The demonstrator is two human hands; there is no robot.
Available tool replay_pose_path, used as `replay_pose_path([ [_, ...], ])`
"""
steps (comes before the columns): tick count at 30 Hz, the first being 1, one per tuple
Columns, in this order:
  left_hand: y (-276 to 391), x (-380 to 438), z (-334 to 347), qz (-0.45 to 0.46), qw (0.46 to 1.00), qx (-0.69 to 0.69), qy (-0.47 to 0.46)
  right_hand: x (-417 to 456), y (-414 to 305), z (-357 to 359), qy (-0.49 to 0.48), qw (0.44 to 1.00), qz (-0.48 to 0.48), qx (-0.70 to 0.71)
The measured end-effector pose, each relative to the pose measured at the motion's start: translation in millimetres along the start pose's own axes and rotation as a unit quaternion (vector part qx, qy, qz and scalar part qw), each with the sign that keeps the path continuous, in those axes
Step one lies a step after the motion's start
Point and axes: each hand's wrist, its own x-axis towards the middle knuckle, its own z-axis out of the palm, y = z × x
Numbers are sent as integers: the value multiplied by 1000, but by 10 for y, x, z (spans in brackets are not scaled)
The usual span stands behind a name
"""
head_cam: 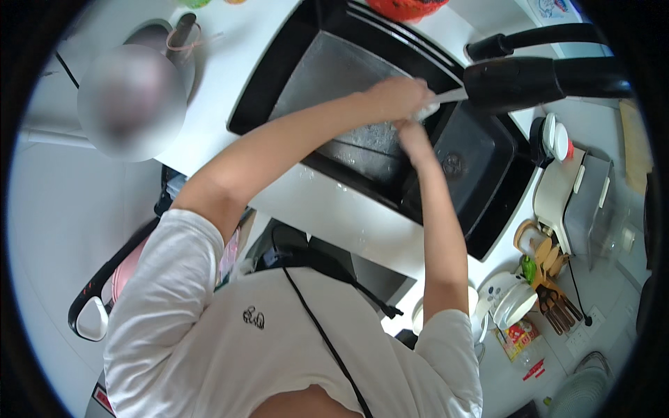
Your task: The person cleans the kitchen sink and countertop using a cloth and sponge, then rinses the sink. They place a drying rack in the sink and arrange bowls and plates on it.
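Note:
Over the black double sink [329, 78], my left hand [400, 98] is curled around a small whitish thing [429, 111], blurred and mostly hidden by my fingers. My right hand [412, 137] sits just below, its fingers bent against the same thing. A stream of water [450, 95] runs from the black faucet [515, 83] onto my hands. Water splashes in the larger basin under them. The smaller basin [465, 151], with its drain [453, 164], lies to the right.
A red basket [407, 8] stands behind the sink. On the right are a knife holder [559, 193], wooden utensils [551, 261], white bowls [515, 303] and a green pepper [529, 269]. Water drops lie on the white counter edge [360, 209]. A dark metal utensil [183, 39] is at upper left.

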Motion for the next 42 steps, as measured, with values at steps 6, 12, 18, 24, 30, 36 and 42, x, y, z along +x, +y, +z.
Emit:
replay_pose_path([
  [6,-31,-208,-208,-134,882,-429,142,234,-294,-10,152,854,174,466],
  [12,-123,-354,-326,-220,649,-716,132,257,-525,436,-50,803,78,589],
  [18,-691,-646,-89,-283,762,-579,60,-21,-730,83,75,880,15,469],
  [24,-588,-349,523,-287,483,-822,-92,-308,-1274,336,255,947,-149,124],
  [30,-404,-452,764,-303,364,-879,60,-458,-1288,336,270,956,-101,-50],
  [36,-436,-318,864,-408,421,-806,78,-43,-749,262,320,916,-198,-140],
  [42,77,-50,229,-303,795,-526,10,62,-327,24,276,959,48,-42],
])
